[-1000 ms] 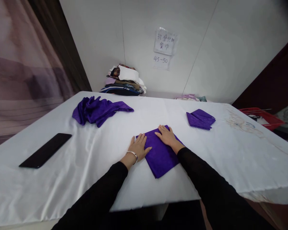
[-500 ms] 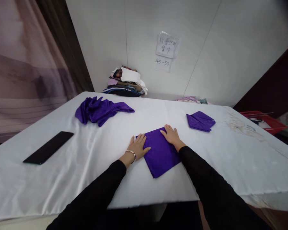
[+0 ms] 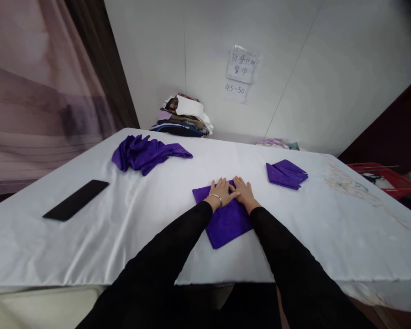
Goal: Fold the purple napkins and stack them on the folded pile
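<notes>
A purple cloth napkin [image 3: 226,226], folded into a square, lies flat and turned at an angle near the front of the table. My left hand [image 3: 222,192], with a bracelet at its wrist, rests palm down on the napkin's far part, fingers spread. Beside it, my right hand [image 3: 243,192] lies flat at the napkin's far right corner. The two thumbs meet or overlap. Both hands press on the cloth without gripping it, and the forearms cover part of its sides.
A white cloth covers the table [image 3: 157,214]. Crumpled purple cloth [image 3: 145,153] lies at the back left, a dark flat panel [image 3: 77,199] at the left, a folded purple napkin [image 3: 287,174] at the right. Behind are stacked clothes [image 3: 183,116] and a red basket [image 3: 385,178].
My left hand has slid right and away from me, from the napkin's left edge to beside my right hand. My right hand has stayed nearly in place. The camera view has shifted slightly.
</notes>
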Tool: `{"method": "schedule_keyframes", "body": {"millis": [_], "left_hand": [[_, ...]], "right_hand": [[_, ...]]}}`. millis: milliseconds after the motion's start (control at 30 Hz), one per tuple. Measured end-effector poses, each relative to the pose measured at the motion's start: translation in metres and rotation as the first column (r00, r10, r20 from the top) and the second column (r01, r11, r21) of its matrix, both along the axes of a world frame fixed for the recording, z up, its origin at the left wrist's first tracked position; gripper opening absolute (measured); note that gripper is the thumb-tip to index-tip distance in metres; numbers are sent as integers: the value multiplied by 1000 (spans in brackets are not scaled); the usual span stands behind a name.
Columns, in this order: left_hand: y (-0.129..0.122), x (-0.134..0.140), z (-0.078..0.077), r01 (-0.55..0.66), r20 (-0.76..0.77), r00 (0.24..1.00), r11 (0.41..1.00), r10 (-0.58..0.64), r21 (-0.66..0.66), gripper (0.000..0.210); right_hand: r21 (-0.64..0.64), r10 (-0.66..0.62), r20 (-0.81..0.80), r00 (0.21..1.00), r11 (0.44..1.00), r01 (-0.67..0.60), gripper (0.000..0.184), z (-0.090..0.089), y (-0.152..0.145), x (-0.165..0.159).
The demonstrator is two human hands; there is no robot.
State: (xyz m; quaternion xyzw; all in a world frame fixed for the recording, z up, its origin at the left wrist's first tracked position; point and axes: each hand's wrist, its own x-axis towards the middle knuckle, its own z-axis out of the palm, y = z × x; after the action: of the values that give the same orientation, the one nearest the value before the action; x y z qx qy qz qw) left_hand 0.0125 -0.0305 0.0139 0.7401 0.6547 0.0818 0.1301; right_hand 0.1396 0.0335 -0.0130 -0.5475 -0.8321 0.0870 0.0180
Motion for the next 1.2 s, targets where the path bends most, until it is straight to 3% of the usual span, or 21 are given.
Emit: {"method": "schedule_keyframes", "body": {"millis": [200,467,633,933,1067,1200], "left_hand": [[-14,-23,-19,-113,-55,992,993,111,-20,89],[-60,-68,-23,-273,-146,952,962,271,2,91],[-78,-83,-24,-309,-169,938,951,303,-6,90],[-80,-84,-22,-315,-147,939,949,311,-3,90],[-81,-84,-20,-314,-153,938,949,310,-1,89],[-80,-85,-20,-313,-154,938,950,309,-4,89]], "right_hand": [[30,-9,-29,1000,999,10,68,-3,-1,-1],[2,-35,-38,999,999,35,69,-4,2,-2],[4,-30,-58,998,1000,31,69,-6,4,-1],[-46,-30,-198,980,999,21,65,-4,3,-1],[-143,-124,-393,911,987,72,72,7,7,7],[-141,-184,-450,874,981,134,76,22,-3,24]]}}
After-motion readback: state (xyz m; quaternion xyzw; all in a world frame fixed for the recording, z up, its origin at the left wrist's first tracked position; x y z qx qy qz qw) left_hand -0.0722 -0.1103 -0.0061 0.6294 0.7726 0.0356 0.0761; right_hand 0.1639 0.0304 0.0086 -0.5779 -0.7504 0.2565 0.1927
